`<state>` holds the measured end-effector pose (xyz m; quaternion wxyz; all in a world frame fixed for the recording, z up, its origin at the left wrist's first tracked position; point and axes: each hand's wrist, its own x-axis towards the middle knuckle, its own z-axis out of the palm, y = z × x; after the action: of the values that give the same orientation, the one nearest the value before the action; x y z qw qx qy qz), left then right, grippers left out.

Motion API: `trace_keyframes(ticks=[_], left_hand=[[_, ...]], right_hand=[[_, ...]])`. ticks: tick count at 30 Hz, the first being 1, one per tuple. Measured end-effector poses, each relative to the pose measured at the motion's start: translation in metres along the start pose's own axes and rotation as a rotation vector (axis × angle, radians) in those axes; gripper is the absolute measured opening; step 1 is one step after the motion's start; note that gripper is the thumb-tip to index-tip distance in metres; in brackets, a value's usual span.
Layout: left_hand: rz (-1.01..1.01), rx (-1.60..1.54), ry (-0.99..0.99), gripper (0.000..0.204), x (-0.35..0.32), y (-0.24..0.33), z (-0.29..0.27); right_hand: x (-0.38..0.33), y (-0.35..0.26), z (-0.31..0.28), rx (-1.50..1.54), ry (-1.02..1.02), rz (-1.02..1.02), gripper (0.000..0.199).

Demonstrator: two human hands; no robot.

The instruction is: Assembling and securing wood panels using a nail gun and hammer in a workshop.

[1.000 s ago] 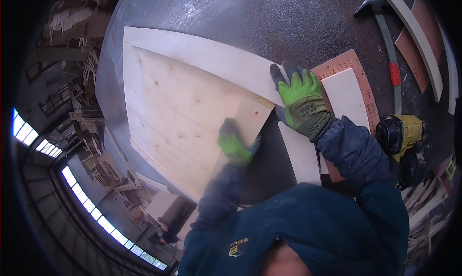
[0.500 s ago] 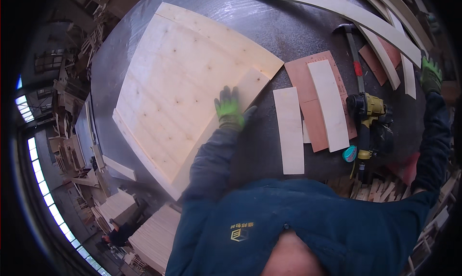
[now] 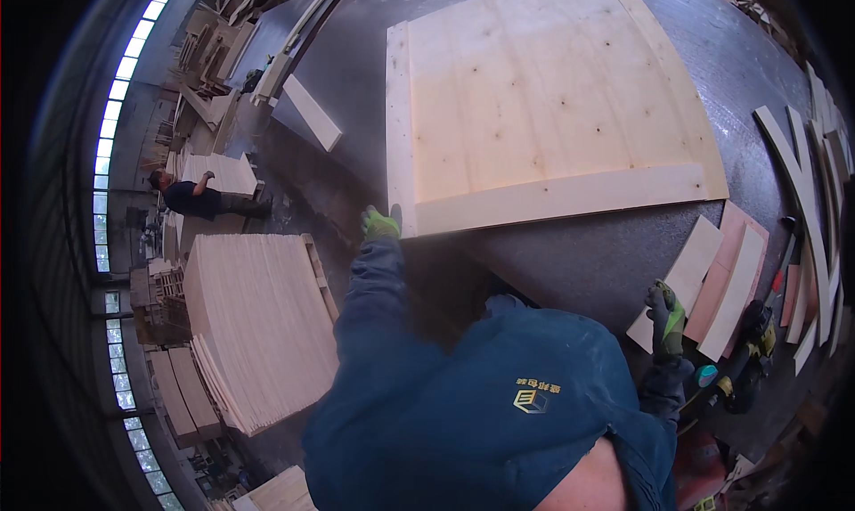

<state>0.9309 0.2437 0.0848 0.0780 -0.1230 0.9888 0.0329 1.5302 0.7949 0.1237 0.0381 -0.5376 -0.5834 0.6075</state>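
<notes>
- Currently, a large pale plywood panel (image 3: 543,101) is being held flat on the dark grey worktop (image 3: 579,261), filling most of the upper middle of the view.
- The panel's near left corner is being gripped by the left hand (image 3: 381,223), gloved in green; the fingers are closed on the edge of the panel, where a lighter wooden strip (image 3: 570,199) is lying along its near side.
- The right hand (image 3: 668,319), also in a green glove, is being kept well apart from the left one, at the near right edge of the worktop; whether anything is being grasped by it cannot be told.
- Just beside the right hand, a few short boards (image 3: 721,279), pale and reddish, are lying side by side on the worktop.
- A yellow and black power tool (image 3: 753,346) is resting near those boards, to the right.
- Long curved wooden strips (image 3: 802,181) are being kept along the far right rim.
- A stack of curved panels (image 3: 254,324) is standing on the floor to the left, below the worktop.
- Another person (image 3: 191,199) is bending over a second stack farther left.
</notes>
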Motion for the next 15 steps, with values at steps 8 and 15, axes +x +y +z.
trace_keyframes(ticks=[8, 15], left_hand=[[0.016, -0.726, -0.618, 0.089, 0.139, -0.073, 0.087], [0.149, -1.048, -0.535, 0.079, 0.121, -0.05, -0.055]], right_hand=[[0.023, -0.04, 0.326, 0.376, -0.265, 0.268, 0.06], [0.077, -0.092, 0.46, 0.536, -0.113, 0.197, 0.065]])
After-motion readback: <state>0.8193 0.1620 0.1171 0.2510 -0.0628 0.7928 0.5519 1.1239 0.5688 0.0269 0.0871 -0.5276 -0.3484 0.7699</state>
